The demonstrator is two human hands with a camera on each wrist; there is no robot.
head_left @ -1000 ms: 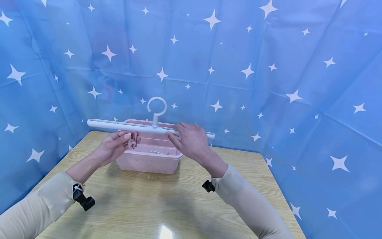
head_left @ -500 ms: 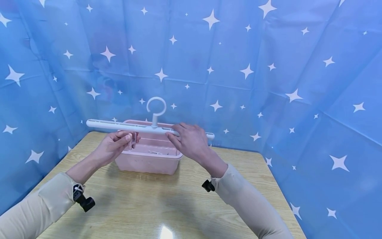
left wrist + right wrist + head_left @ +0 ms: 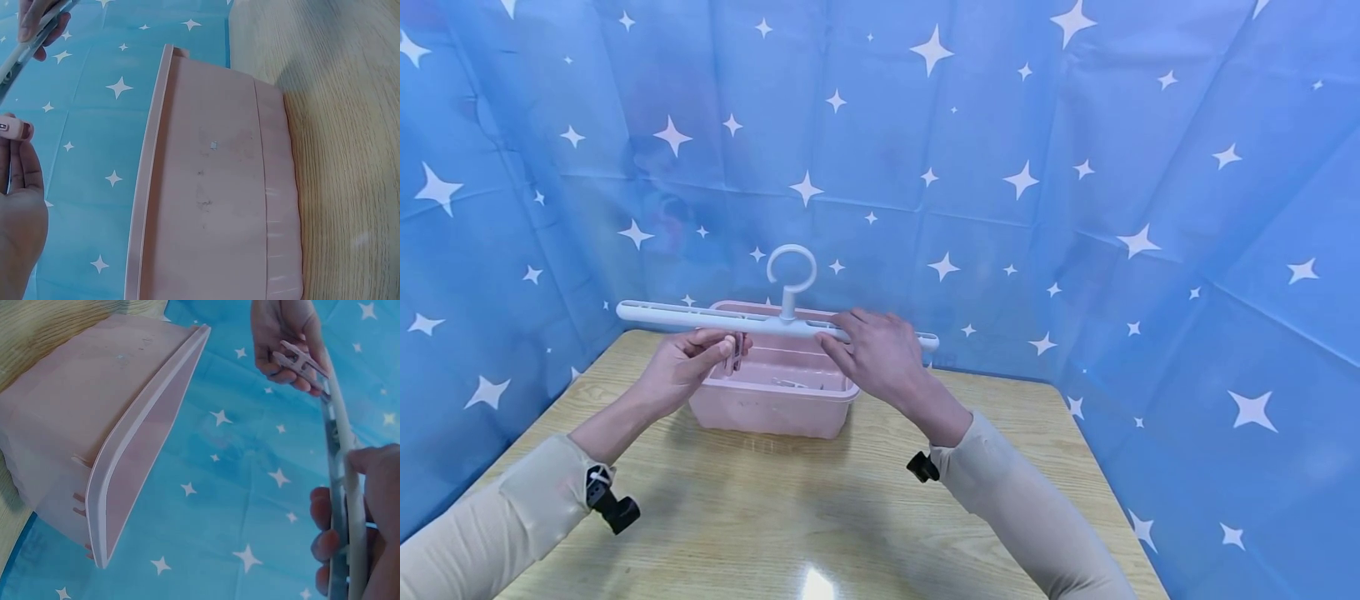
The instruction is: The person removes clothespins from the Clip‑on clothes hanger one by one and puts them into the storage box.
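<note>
My right hand (image 3: 880,354) grips the right part of a white hanger (image 3: 662,314), a straight slotted bar with a round hook standing up from its middle. In the right wrist view, the fingers (image 3: 325,544) of that hand curl round the bar. Left of the hook, my left hand (image 3: 681,367) pinches a small pink clothes clip (image 3: 735,354) close under the bar. One end of the clip (image 3: 303,362) is right at the bar's underside in the right wrist view. The bar is held above a pink plastic basket (image 3: 771,412).
The basket stands towards the back of a wooden table (image 3: 760,508), with a few small pale pieces (image 3: 792,383) on its bottom. A blue curtain (image 3: 880,150) with white stars hangs behind and along both sides.
The clip has turned slightly between my left fingers and shifted a little right. The hanger, the right hand and the basket stay in nearly the same place.
</note>
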